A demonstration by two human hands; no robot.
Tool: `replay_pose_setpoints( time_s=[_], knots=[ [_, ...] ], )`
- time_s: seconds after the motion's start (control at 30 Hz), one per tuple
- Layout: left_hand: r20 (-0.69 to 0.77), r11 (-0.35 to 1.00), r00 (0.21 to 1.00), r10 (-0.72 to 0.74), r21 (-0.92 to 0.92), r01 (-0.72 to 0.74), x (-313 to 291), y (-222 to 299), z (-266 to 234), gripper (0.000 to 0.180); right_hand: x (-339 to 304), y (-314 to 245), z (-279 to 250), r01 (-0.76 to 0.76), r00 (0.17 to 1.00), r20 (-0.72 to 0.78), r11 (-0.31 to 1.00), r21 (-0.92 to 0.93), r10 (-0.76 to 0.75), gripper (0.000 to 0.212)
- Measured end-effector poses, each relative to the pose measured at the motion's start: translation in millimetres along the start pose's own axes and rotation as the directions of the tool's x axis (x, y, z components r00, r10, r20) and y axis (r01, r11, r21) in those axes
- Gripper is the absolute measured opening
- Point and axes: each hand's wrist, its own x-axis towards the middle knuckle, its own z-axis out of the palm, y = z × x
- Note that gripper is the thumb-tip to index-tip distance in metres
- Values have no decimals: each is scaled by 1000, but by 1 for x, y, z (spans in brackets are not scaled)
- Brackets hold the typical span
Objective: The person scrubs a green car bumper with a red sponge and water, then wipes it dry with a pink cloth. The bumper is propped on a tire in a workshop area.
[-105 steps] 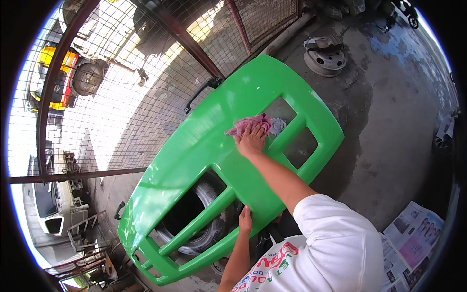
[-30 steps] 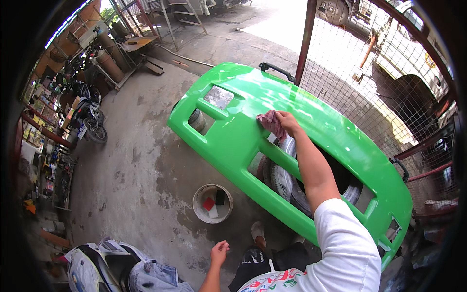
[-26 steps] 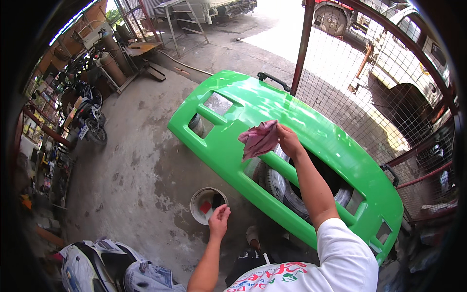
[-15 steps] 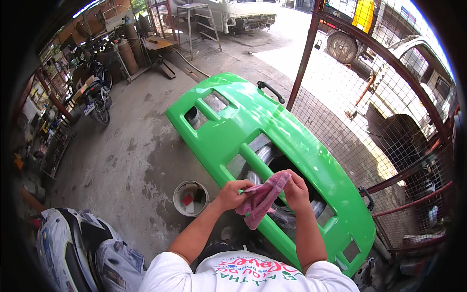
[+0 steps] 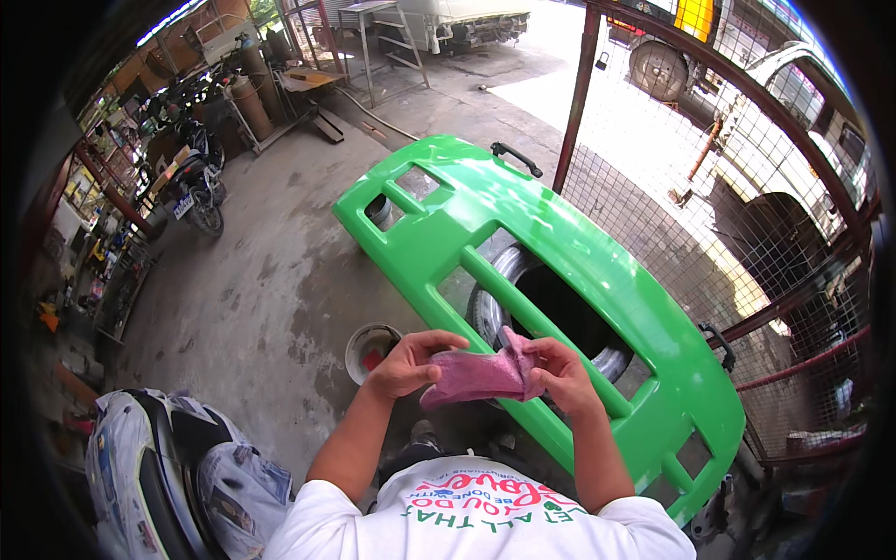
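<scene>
A damp-looking pink cloth (image 5: 478,376) is stretched between my two hands, folded over itself in a loose strip. My left hand (image 5: 403,366) grips one end between thumb and fingers. The bunched other end is pinched in my right hand (image 5: 566,375). Both hands are in front of my chest, above the near edge of a glossy green vehicle bumper (image 5: 434,219). Through the bumper's large opening a tire (image 5: 485,313) shows beneath it. Just beyond my left hand stands a bucket (image 5: 353,353), partly covered by that hand, with something red inside.
A motorcycle or scooter wrapped in sheeting (image 5: 238,481) stands close at my lower left. Along the right runs a wire mesh fence (image 5: 644,243) with a red frame. Farther off are a parked motorcycle (image 5: 196,191), gas cylinders (image 5: 247,103) and a metal stand (image 5: 397,37).
The cloth has gone from twisted and hanging to spread flatter between my hands. My left hand has shifted left and slightly nearer, and the hands are farther apart. The view has shifted a little.
</scene>
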Motion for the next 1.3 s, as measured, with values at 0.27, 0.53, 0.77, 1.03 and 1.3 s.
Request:
replay_pose_setpoints(
  time_s=[0.27, 0.53, 0.77, 1.03, 1.3],
  knots=[
    [-10, 966, 971, -241, -98, 239, -69, -62, -31, 102, 56, 89, 104, 59, 992, -90, 944, -325, -92, 60],
    [-152, 850, 980, -126, -527, 27, -116, -63, -81, 36, 102, 168, 143, -368, 930, -59, 924, -104, 364, 63],
    [-494, 830, 859, -135, -530, -175, -137, 5, -147, 29, 42, 220, 230, -545, 824, 264, 830, 122, 502, 47],
    [-478, 738, 869, -125, -631, -241, -117, 35, -196, 27, 1, 212, 265, -609, 790, 211, 697, 378, 576, 31],
    [102, 908, 992, -73, 419, 24, -118, 21, -153, 43, -19, 252, 257, -449, 881, 275, 497, 742, 386, 62]
  ],
)
